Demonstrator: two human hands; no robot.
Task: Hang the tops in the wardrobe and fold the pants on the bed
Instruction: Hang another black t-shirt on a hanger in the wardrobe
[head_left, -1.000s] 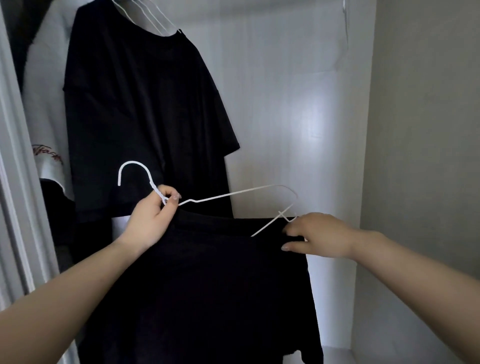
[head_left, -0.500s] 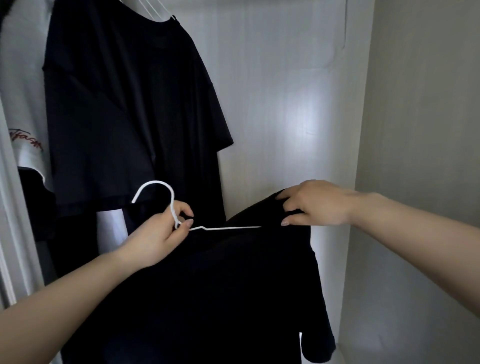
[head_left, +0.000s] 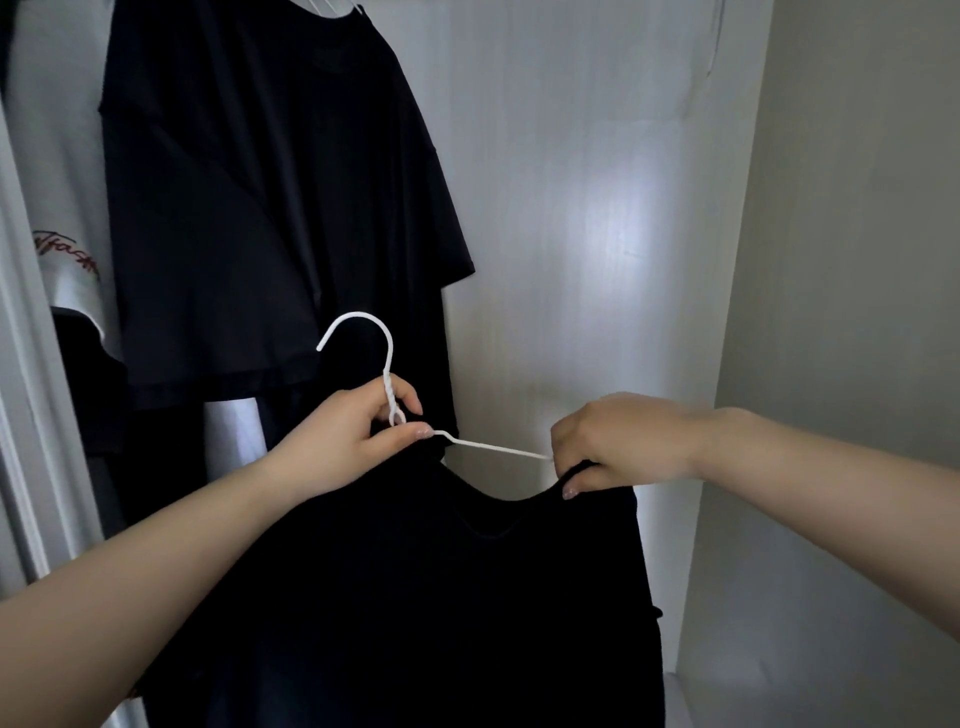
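I hold a black top (head_left: 447, 597) in front of the open wardrobe. A white wire hanger (head_left: 387, 374) sits in its neck opening, hook upright. My left hand (head_left: 343, 436) is closed on the hanger's twisted neck just under the hook. My right hand (head_left: 628, 441) pinches the top's collar edge over the hanger's right arm, of which only a short bare stretch shows between my hands. The rest of the hanger is hidden inside the fabric. The top hangs down and covers the lower middle of the view.
A black T-shirt (head_left: 270, 208) hangs in the wardrobe at upper left, with a white printed shirt (head_left: 67, 223) behind it. The wardrobe's white back panel (head_left: 597, 208) and right side wall (head_left: 857, 260) enclose free hanging room to the right. A door frame (head_left: 21, 415) runs down the left.
The top's shoulder has been drawn over the hanger's right arm, hiding most of the wire. My right hand slid inward to the collar. The hook has turned upright.
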